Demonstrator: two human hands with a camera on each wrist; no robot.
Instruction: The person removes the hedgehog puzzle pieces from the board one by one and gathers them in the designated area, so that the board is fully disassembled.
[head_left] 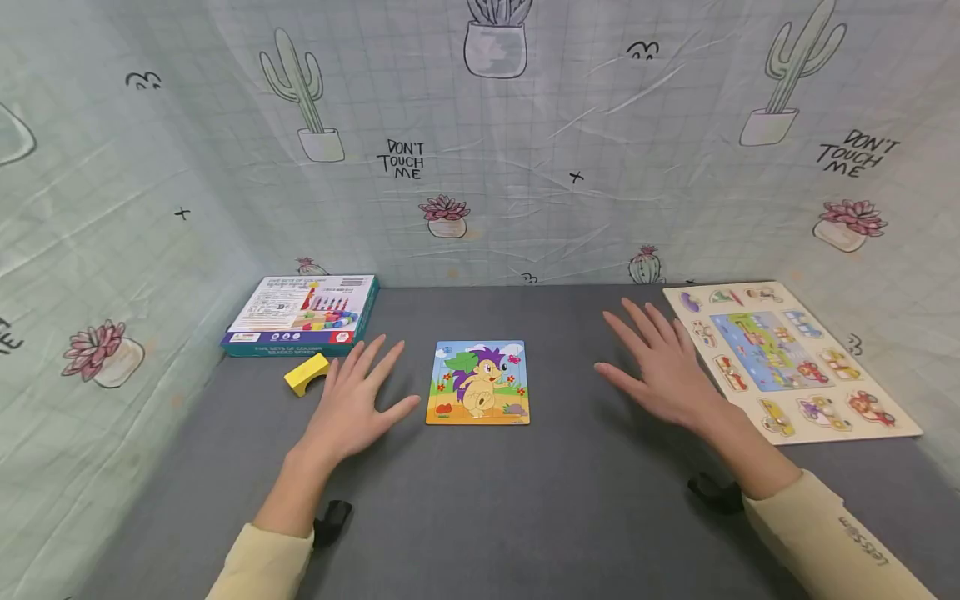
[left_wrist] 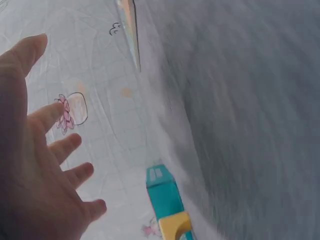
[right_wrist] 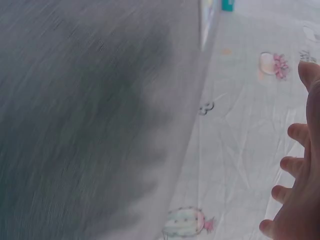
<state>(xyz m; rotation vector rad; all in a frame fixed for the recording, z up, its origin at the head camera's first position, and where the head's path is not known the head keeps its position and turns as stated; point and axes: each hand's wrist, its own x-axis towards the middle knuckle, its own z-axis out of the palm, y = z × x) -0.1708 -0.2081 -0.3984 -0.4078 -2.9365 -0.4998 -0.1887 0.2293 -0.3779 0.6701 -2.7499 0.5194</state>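
Note:
Between the two hands, a square hedgehog picture puzzle (head_left: 477,382) lies flat on the dark grey table. My left hand (head_left: 356,408) is spread with straight fingers to the left of the puzzle, holding nothing. Just beyond its fingers sits a yellow arch-shaped block (head_left: 306,374), also visible in the left wrist view as a yellow block (left_wrist: 174,225). On the other side my right hand (head_left: 666,367) is likewise spread and holds nothing. It hovers between the puzzle and a large wooden peg board (head_left: 885,423) with vehicle pictures.
At the back left lies a teal and white toy box (head_left: 300,317), right behind the yellow block. A pale cactus-print cloth (head_left: 525,225) hangs along the back and both sides of the grey table (head_left: 510,517). Black straps (head_left: 332,522) show at the wrists.

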